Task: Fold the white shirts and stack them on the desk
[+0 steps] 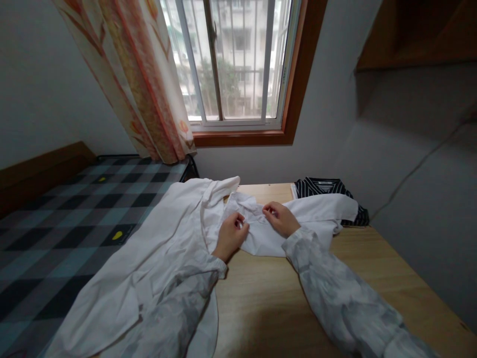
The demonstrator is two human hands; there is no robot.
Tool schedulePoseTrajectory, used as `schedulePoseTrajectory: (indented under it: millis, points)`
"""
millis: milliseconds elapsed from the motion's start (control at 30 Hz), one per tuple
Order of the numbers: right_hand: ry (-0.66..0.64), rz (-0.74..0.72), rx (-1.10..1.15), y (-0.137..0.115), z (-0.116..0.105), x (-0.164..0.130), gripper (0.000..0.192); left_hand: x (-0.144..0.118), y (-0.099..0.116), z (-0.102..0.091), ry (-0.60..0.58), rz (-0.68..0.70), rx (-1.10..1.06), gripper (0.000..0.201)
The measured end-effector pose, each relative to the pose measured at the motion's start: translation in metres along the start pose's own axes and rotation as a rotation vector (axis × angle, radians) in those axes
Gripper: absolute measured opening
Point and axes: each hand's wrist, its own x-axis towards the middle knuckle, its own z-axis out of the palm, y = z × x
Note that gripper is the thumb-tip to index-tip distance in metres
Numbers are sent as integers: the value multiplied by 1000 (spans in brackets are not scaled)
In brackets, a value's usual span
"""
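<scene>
Both hands point(257, 226) pinching crumpled white shirt point(156, 258)

We see our left hand point(231, 233) and right hand point(280, 218) close together, both pinching the collar end of a white shirt point(164, 248) on the wooden table point(268, 298). Beyond the right hand lies a striped garment point(323, 186); left of the left hand, a checked bedspread point(74, 209).

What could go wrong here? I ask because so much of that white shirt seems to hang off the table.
Most of the white shirt drapes past the wooden table edge toward the checkered bed, so its weight might drag it from the left hand and right hand. A tug could also shift the striped garment beside it.
</scene>
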Motion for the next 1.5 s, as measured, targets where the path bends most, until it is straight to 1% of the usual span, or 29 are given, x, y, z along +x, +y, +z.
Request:
schedulePoseTrajectory:
  millis: [100, 167, 233, 400, 467, 533, 600, 633, 700, 767, 967, 1100, 1200, 1300, 1400, 1433, 1500]
  points:
    - [-114, -148, -170, 2, -14, -11, 11, 1, 1, 1, 22, -17, 6, 6]
    - [-139, -221, -236, 3, -17, -17, 12, 0, 2, 1, 27, -14, 20, 6]
    - [-140, -253, -251, 5, -16, -21, 7, 0, 2, 2, 27, -9, 32, 6]
    - [-88, -225, -169, 3, -9, -21, 8, -1, 3, 0, 29, 9, 101, 8]
    - [-37, -185, -98, 0, -3, -21, 9, -2, 6, -2, 61, 90, 185, 13]
    - [27, -137, -24, -3, 3, -22, 11, -4, 11, -4, 77, 218, 277, 13]
    - [66, -107, 22, -7, 10, -23, 12, -6, 15, -6, 49, 320, 323, 9]
    - [73, -103, 34, -9, 13, -23, 12, -7, 17, -6, 23, 348, 320, 6]
    - [66, -112, 44, -12, 18, -25, 11, -9, 19, -5, -32, 372, 282, 5]
    - [42, -129, 64, -14, 22, -26, 10, -11, 20, -3, -63, 373, 239, 11]
    - [-30, -123, 130, -13, 25, -27, 14, -9, 17, -1, -98, 382, 181, 9]
    - [-17, -132, 98, -12, 27, -27, 15, -7, 15, -2, -96, 337, 118, 13]
    - [23, -136, 15, -16, 27, -28, 14, -4, 13, -1, -129, 289, 5, 15]
    - [105, -151, -102, -23, 24, -29, 9, -1, 8, 2, -161, 222, -110, 16]
    - [196, -170, -220, -29, 21, -31, 10, 0, 2, 6, -158, 119, -197, 20]
    - [200, -174, -252, -30, 21, -32, 12, 1, 0, 8, -155, 86, -223, 21]
    - [164, -177, -284, -31, 21, -33, 17, 1, -2, 9, -152, 30, -264, 22]
